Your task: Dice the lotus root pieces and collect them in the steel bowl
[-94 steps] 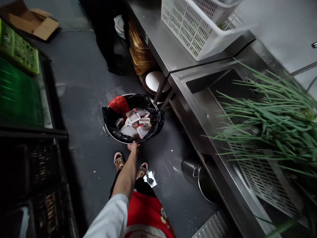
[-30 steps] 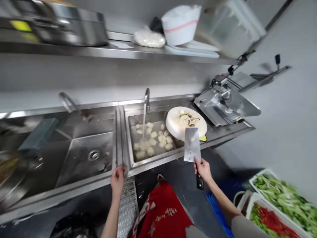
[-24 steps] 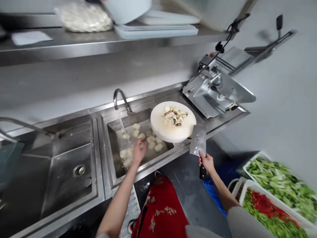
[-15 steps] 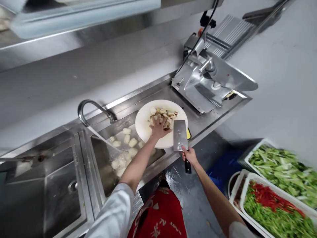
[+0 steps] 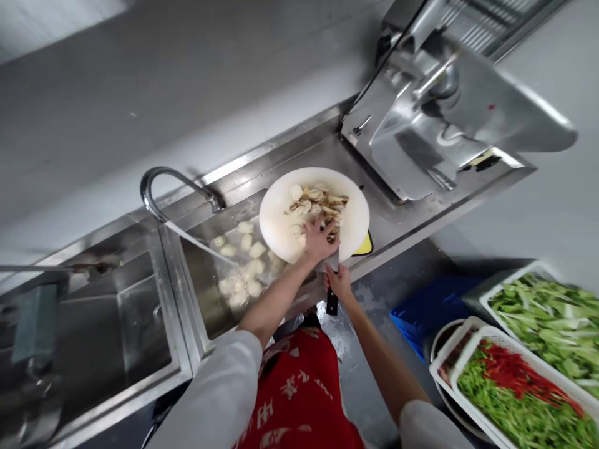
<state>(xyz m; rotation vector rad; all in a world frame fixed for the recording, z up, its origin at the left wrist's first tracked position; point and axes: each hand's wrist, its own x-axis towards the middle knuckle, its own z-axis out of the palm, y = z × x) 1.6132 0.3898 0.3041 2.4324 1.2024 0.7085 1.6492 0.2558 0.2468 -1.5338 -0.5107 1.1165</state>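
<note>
My left hand [image 5: 321,239] lies on the round white cutting board [image 5: 276,215], fingers apart and bent over the near side of a pile of pale and brown cut pieces [image 5: 316,198], which look like lotus root ends. My right hand [image 5: 339,280] is closed round the black handle of a cleaver [image 5: 332,302]. The cleaver's blade stands near the board's front edge, close by my left hand, which partly hides it. Peeled lotus root pieces [image 5: 256,250] lie in the water of the sink to the left.
A curved faucet [image 5: 156,171] runs water into that sink [image 5: 199,318]. A second sink [image 5: 140,312] adjoins it. A metal slicer [image 5: 412,143] stands right of the board. Low at right are baskets of leafy greens [image 5: 547,312] and red and green shreds [image 5: 515,374].
My left hand has moved toward the board's near edge, drawing in its fingers. The cleaver has shifted left and turned from broadside to edge-on. The view has tilted down.
</note>
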